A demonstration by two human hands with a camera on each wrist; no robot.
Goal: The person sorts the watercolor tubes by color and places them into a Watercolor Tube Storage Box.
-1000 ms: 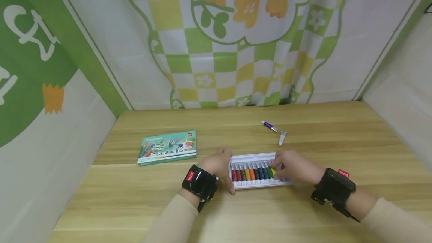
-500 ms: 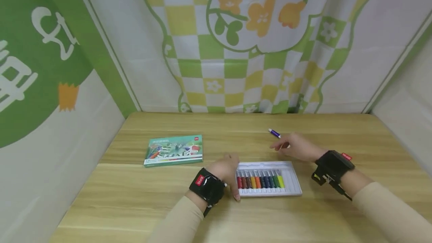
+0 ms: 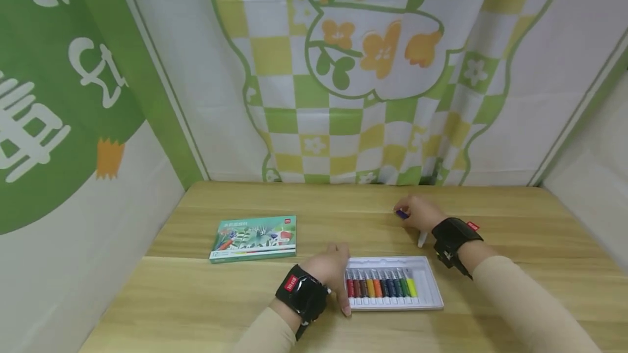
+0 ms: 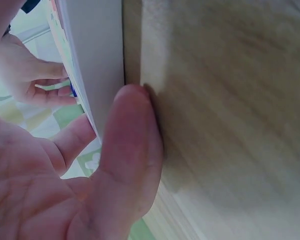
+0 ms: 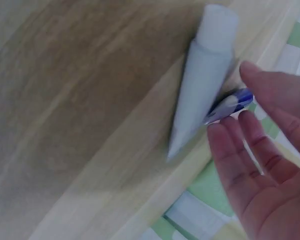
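A white paint tray (image 3: 432,293) holds a row of coloured paint tubes (image 3: 381,286). My left hand (image 3: 330,271) grips its left end; in the left wrist view the thumb (image 4: 132,130) presses the near side. At the back right, my right hand (image 3: 423,212) reaches over a purple paint tube (image 3: 402,214). In the right wrist view that purple tube (image 5: 232,106) lies between thumb and fingers, the fingertips right beside it, a gap showing below the thumb. A white paint tube (image 5: 205,75) lies in front of it on the table.
A green paint box (image 3: 254,238) with a plant picture lies left of the tray on the wooden table (image 3: 196,298). Behind the table's far edge hangs a checked curtain (image 3: 314,119).
My right hand has left the yellow tube in the tray and moved away to the purple tube at the back. My left hand stays at the tray's left end. The head view has shifted.
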